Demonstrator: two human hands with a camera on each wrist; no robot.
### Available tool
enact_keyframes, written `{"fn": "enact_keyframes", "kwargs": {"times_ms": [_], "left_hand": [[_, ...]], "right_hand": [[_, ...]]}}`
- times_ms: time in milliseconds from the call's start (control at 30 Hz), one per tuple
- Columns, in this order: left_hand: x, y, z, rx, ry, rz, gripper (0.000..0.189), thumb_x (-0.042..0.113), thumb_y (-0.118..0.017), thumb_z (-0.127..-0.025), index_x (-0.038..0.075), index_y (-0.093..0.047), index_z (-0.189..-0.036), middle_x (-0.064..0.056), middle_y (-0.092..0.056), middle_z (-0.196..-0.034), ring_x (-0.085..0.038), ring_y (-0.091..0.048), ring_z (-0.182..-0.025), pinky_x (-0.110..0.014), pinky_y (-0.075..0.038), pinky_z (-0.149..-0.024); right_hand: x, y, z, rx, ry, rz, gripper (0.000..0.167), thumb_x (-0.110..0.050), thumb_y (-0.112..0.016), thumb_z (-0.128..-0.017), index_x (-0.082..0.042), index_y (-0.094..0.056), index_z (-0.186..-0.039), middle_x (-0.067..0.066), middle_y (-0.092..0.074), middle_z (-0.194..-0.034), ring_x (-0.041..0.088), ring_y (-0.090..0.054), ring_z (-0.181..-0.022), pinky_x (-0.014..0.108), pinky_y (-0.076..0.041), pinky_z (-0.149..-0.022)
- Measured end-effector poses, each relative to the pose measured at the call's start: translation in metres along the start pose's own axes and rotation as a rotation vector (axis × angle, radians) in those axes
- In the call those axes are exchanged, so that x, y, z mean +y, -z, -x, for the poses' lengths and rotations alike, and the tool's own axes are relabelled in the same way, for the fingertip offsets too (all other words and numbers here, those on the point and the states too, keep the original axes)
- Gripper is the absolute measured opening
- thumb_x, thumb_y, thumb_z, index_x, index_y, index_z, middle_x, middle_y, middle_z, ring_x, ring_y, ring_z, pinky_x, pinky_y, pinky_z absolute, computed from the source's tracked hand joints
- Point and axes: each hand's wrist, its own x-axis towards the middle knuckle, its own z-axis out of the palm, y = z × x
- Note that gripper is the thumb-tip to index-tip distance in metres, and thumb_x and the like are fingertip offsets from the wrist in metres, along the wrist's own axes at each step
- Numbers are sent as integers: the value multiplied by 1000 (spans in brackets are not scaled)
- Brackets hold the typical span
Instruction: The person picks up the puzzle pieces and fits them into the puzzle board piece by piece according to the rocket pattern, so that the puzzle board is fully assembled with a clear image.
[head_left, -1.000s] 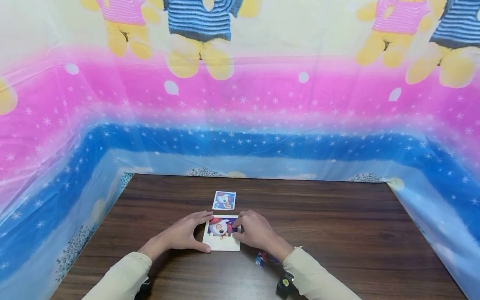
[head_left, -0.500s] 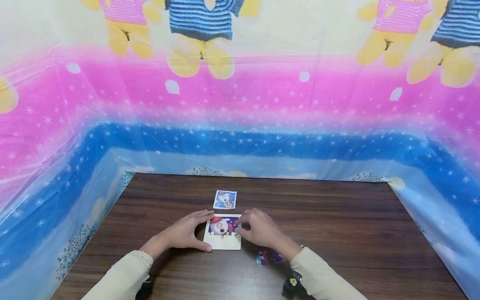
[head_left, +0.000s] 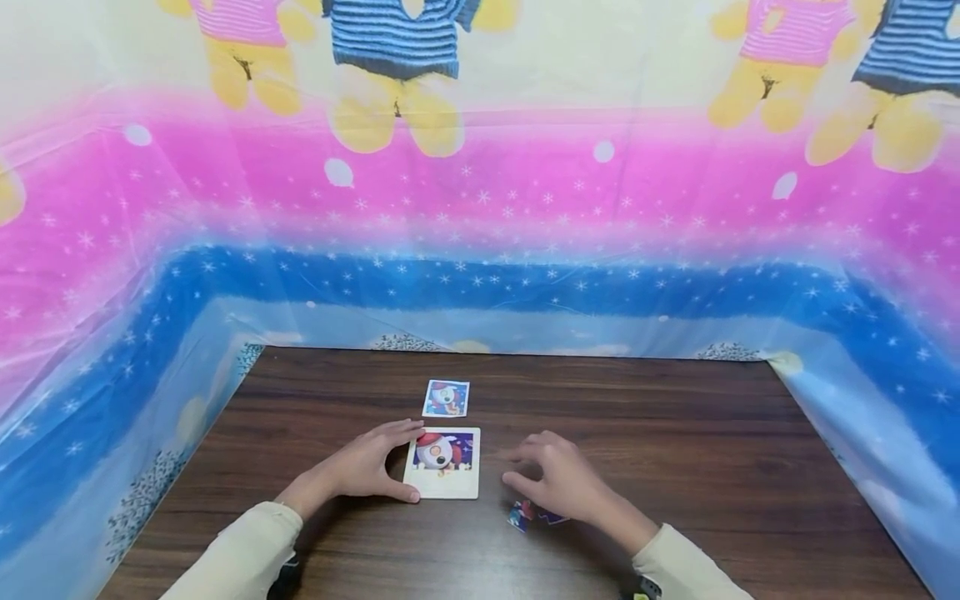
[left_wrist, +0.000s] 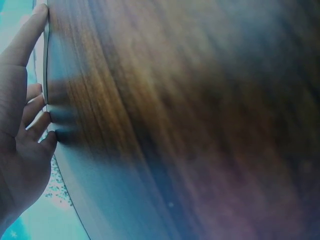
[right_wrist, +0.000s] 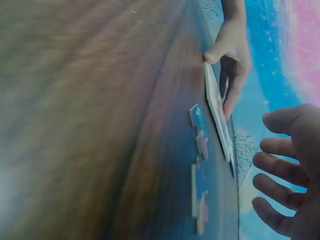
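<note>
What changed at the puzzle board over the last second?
The right hand let go at the board's upper-right part and moved right and back toward the person, fingers now apart and holding nothing, near the loose pieces. Unchanged: left hand holding the puzzle board at its left side, picture card behind it.

The right hand (head_left: 564, 481) hides part of one loose puzzle piece (head_left: 553, 518) (the purple one).

Matt puzzle board (head_left: 450, 487), smooth wood-grained table (head_left: 712, 450)
</note>
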Motion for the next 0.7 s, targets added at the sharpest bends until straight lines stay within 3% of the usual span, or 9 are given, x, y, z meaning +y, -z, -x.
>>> {"fn": "enact_keyframes", "kwargs": {"times_ms": [167,400,467,567,700], "left_hand": [[-1,0,0,1,-10,-5,105,65,-82,-76,11,-43,-157,-13,-36,-163,-38,-32,-150,-63,-31,-117],[-2,1,0,3,-14,-8,105,65,-82,-76,10,-43,-157,-13,-37,-163,-38,-33,-149,-62,-31,-117],[-1,1,0,3,-7,-8,105,65,-82,-76,11,-43,-157,-13,-37,-163,-38,-33,-149,-62,-32,-117],[1,1,0,1,8,-2,104,64,-82,-76,11,-43,-156,-13,-37,-163,-38,-33,-150,-62,-32,-116],[2,1,0,-1,18,3,103,62,-83,-76,11,-44,-156,-14,-37,-163,-38,-33,-149,-62,-32,-116]], "right_hand": [[4,4,18,-15,-27,9,32,-45,-78,-89,-19,-81,-109,-8,-74,-105,14,-67,-104,45,-54,-97],[10,0,35,-52,-24,21,40,-59,-78,-84,-24,-81,-104,-13,-72,-98,8,-62,-91,31,-55,-77],[12,-2,37,-51,-7,36,45,-63,-77,-83,-24,-81,-103,-12,-71,-98,8,-63,-92,32,-56,-78],[14,-5,38,-70,13,70,51,-70,-74,-80,-25,-82,-102,-10,-73,-102,15,-66,-103,41,-57,-90],[14,-7,38,-105,39,119,47,-68,-77,-79,-26,-82,-99,-12,-69,-99,15,-65,-102,41,-56,-91]]}}
